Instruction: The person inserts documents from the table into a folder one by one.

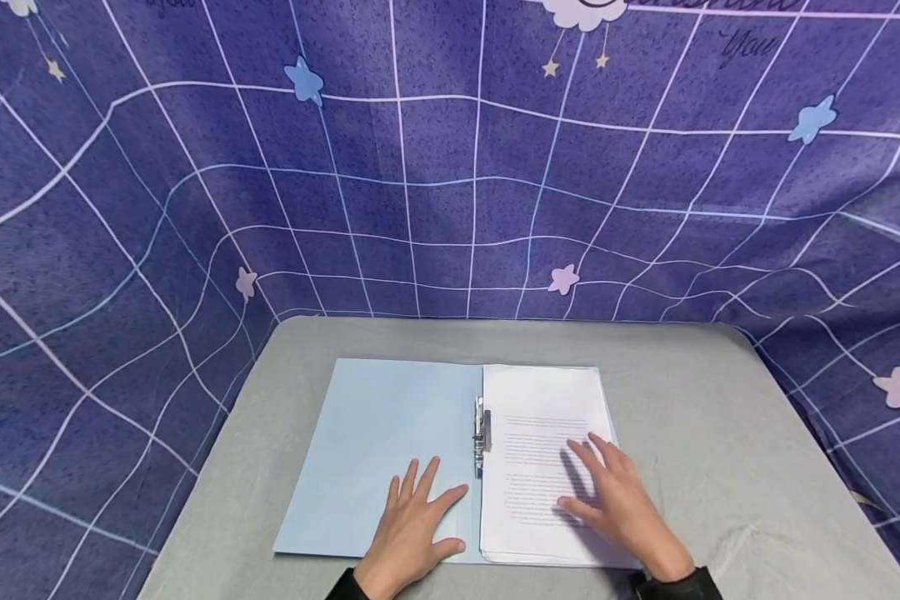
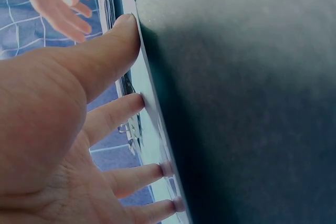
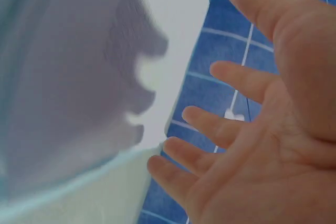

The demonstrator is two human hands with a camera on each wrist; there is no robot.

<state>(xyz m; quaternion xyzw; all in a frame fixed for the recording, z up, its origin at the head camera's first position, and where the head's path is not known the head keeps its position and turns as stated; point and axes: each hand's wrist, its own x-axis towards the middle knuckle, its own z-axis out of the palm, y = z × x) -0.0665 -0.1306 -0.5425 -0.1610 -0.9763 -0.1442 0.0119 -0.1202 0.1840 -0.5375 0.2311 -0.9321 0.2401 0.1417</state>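
Observation:
A light blue folder (image 1: pixel 390 417) lies spread flat on the grey cloth, with a metal clip (image 1: pixel 480 437) along its spine. On its right half sits a stack of printed white paper (image 1: pixel 540 392). My left hand (image 1: pixel 414 527), fingers spread, rests on the inside of the left cover near the spine; the left wrist view shows its fingertips (image 2: pixel 134 100) right at the cover's surface. Above the printed page hovers my right hand (image 1: pixel 621 500), fingers apart and holding nothing. Its shadow falls on the paper (image 3: pixel 173 3) in the right wrist view.
A table (image 1: pixel 720 433) under grey cloth carries the folder, with bare cloth on both sides of it. Behind and beside the table hangs a purple-blue curtain (image 1: pixel 435 208) with a grid of lines and star shapes. Dark sleeves (image 1: pixel 678 585) cover both wrists.

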